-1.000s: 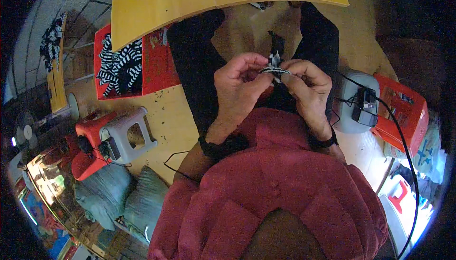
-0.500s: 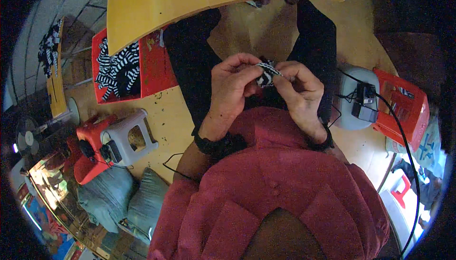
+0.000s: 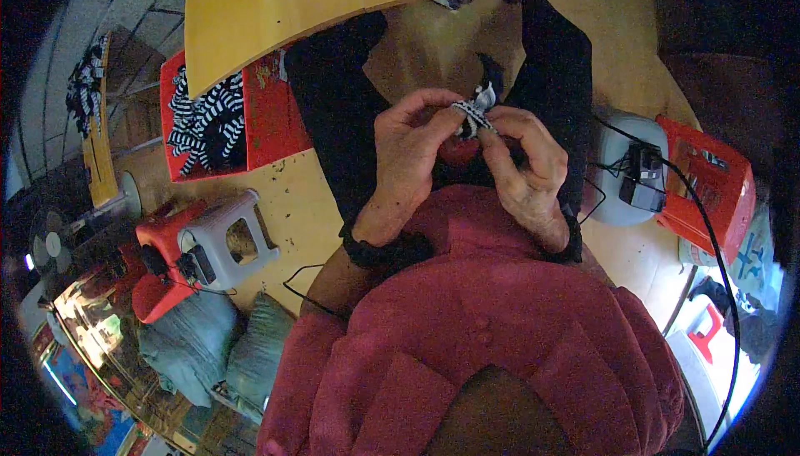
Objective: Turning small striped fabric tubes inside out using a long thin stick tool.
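Observation:
Between my two hands, above my lap, is a small black-and-white striped fabric piece [image 3: 477, 112], pinched at both sides. My left hand [image 3: 408, 143] has its thumb and forefinger closed on the left side. On the opposite side my right hand [image 3: 531, 174] grips the piece with thumb and fingertips. A loose end of the fabric stands up past the fingers. Parts of the piece are hidden under my fingertips. To the left, a red bin [image 3: 279, 135] holds many similar striped fabric pieces [image 3: 225, 127].
A yellow tabletop [image 3: 333, 6] juts over my knees, with a thin black strip on it. Left stand a grey-white stool [image 3: 221, 239], a red stool [image 3: 158, 285] and grey cushions [image 3: 196, 343]. Right are a grey stool [image 3: 617, 193] bearing black adapters [image 3: 642, 177], a red stool [image 3: 717, 197] and a cable.
The striped piece has been turned between my fingers, and a loose end now sticks up from it. Both hands stay in nearly the same place, still pinching it.

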